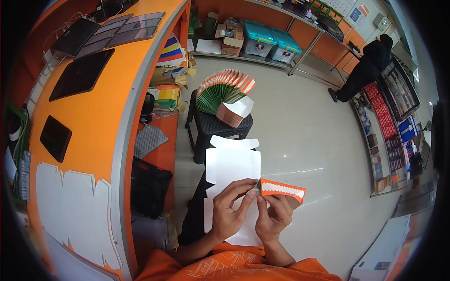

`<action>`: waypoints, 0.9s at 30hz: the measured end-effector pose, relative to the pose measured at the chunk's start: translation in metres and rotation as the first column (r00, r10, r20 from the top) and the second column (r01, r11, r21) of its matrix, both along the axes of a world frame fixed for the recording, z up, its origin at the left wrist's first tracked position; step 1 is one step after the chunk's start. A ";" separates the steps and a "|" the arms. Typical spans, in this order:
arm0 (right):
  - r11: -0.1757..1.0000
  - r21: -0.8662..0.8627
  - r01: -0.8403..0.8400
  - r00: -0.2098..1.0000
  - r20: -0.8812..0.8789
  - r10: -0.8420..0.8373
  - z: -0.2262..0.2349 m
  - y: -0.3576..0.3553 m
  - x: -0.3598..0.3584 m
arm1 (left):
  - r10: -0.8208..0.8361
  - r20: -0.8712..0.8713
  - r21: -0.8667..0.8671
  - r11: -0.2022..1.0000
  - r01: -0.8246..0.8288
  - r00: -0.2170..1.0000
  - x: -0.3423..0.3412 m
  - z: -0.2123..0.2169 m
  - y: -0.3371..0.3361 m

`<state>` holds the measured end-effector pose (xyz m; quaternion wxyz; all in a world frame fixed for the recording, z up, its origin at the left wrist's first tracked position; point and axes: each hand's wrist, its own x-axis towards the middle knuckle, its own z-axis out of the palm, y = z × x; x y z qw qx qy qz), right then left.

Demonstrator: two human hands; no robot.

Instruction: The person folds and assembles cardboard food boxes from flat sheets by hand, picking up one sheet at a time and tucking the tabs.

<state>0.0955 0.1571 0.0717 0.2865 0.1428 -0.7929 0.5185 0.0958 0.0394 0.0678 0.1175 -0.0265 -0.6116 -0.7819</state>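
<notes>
In front of me, an orange paper carton [281,188] with a white scalloped band is held between both hands. My left hand [229,206] is closed in a pinch at the carton's left end, where a bit of green shows. Curled around its underside and near side, my right hand [274,218] grips the carton too. Below them a flat white die-cut box blank [233,166] lies across my lap. Beyond it, a black stool [204,124] bears a fanned row of green and orange cartons [215,91] and a stack of white-topped cartons [236,112].
An orange counter [89,136] runs along my left, with tablets [82,75] and white cut sheets [77,206] on it. Teal-lidded bins [258,40] stand on a low shelf at the back. A person in black [368,68] stands by a display shelf [382,117] at right.
</notes>
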 end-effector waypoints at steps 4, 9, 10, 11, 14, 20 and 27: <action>1.000 -0.030 -0.008 1.000 0.021 0.008 0.003 -0.002 0.001 | 0.003 -0.026 0.022 1.000 -0.002 1.000 0.001 -0.003 0.000; 0.998 -0.046 -0.032 0.998 0.056 0.035 0.008 -0.001 0.000 | 0.023 -0.033 0.011 1.000 -0.022 0.999 0.001 -0.002 0.001; 0.999 -0.040 -0.023 0.997 0.072 0.026 0.009 -0.001 0.001 | 0.024 -0.024 0.006 1.000 -0.024 0.999 0.001 -0.002 0.002; 0.998 -0.053 -0.035 0.996 0.085 0.039 0.010 0.000 0.001 | 0.015 -0.008 0.011 1.000 -0.015 1.000 0.002 -0.003 0.002; 0.997 -0.054 -0.050 0.994 0.096 0.055 0.011 0.001 -0.001 | 0.041 0.047 0.141 0.989 -0.048 0.998 0.001 0.002 0.004; 0.997 -0.033 -0.072 0.993 0.092 0.075 0.011 0.005 -0.003 | 0.149 -0.075 -0.079 0.985 -0.155 0.986 0.001 -0.003 0.006; 0.996 -0.043 -0.082 0.985 0.146 0.088 0.012 0.010 -0.002 | 0.170 -0.113 -0.142 0.973 -0.185 0.979 -0.001 0.000 0.006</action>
